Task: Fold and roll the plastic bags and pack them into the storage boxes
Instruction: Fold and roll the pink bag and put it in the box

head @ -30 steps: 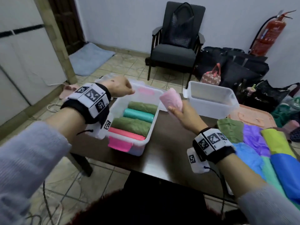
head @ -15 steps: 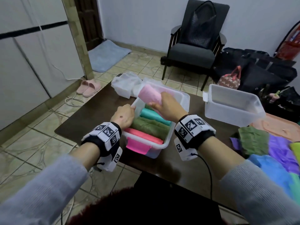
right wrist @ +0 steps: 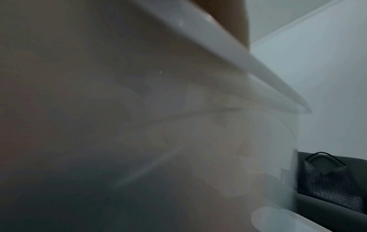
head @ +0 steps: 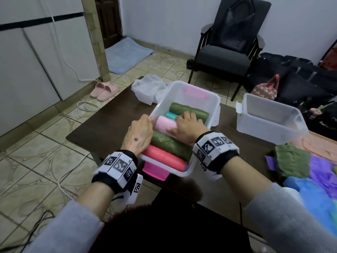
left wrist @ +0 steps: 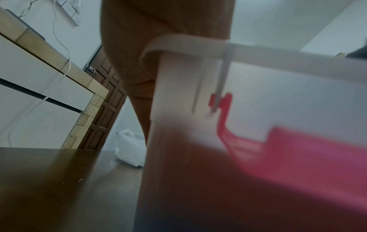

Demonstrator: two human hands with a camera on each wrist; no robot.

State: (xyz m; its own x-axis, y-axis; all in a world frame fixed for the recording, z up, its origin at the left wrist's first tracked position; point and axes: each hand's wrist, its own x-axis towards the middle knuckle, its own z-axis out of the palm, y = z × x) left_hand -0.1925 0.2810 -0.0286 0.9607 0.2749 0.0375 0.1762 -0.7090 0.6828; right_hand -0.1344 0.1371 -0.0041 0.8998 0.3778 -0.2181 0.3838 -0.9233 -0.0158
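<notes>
A clear storage box (head: 193, 88) with pink latches stands on the dark table (head: 109, 121). Several rolled bags lie in it: green at the far end, teal, a light pink roll (head: 164, 124), another green, and coral red nearest me. My right hand (head: 189, 126) reaches into the box and grips the light pink roll, fingers over its top, thumb on its near side. My left hand (head: 144, 128) holds the box's left rim, fingertips by the roll's end. The left wrist view shows the box (left wrist: 258, 94) from outside; the right wrist view shows only its blurred wall (right wrist: 139, 109).
A second, empty clear box (head: 264, 132) stands to the right. Flat folded bags (head: 291, 159) in green, purple and blue lie at the right edge. A white plastic bag (head: 147, 88) sits behind the first box. A chair (head: 228, 52) and dark bags stand beyond the table.
My right hand has carried the light pink roll from above the table down into the box, between the teal and green rolls. My left hand came down onto the box's left rim.
</notes>
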